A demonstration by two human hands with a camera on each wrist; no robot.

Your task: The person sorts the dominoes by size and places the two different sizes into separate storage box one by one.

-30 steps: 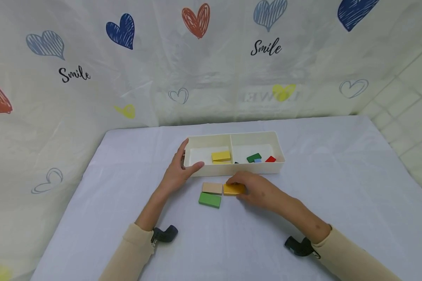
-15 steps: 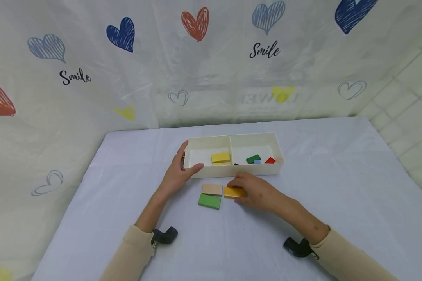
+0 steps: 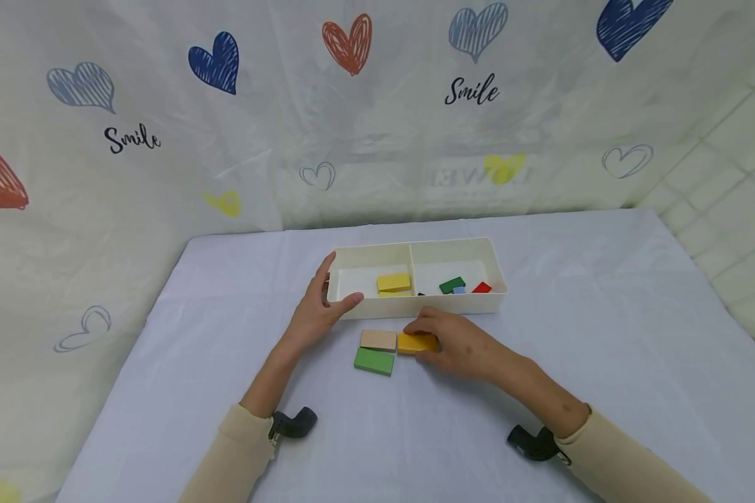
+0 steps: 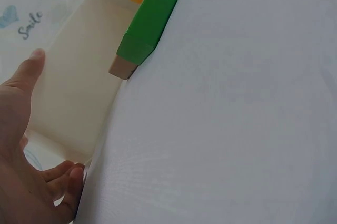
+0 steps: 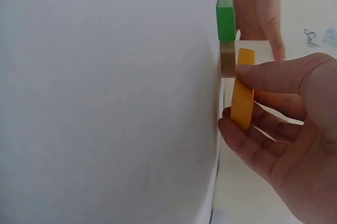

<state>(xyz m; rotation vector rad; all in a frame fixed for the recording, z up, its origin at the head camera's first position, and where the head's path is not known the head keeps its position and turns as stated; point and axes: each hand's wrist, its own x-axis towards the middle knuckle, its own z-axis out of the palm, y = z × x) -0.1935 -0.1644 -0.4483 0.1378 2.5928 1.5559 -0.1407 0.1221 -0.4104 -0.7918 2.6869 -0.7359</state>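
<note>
My right hand [image 3: 462, 346] pinches an orange-yellow block [image 5: 243, 89] between thumb and fingertips, low over the white cloth. Just left of that block lies a beige block [image 3: 378, 340], and a bright green block [image 3: 374, 361] sits against its near side. A long white box [image 3: 440, 302] with two compartments stands behind these blocks. My left hand [image 3: 314, 314] grips the box's left end, its thumb on the front wall and its index finger at the back corner. Whether the orange-yellow block touches the beige one, I cannot tell.
Yellow blocks [image 3: 393, 282] lie in the box's left compartment. The right compartment holds a dark green block [image 3: 452, 285], a red piece [image 3: 482, 287] and a small light blue piece [image 3: 458, 290]. A printed curtain [image 3: 377, 119] hangs behind the table's far edge.
My right hand has shifted the orange-yellow block slightly left, narrowing the small gap to the beige block. My left hand keeps its place on the box.
</note>
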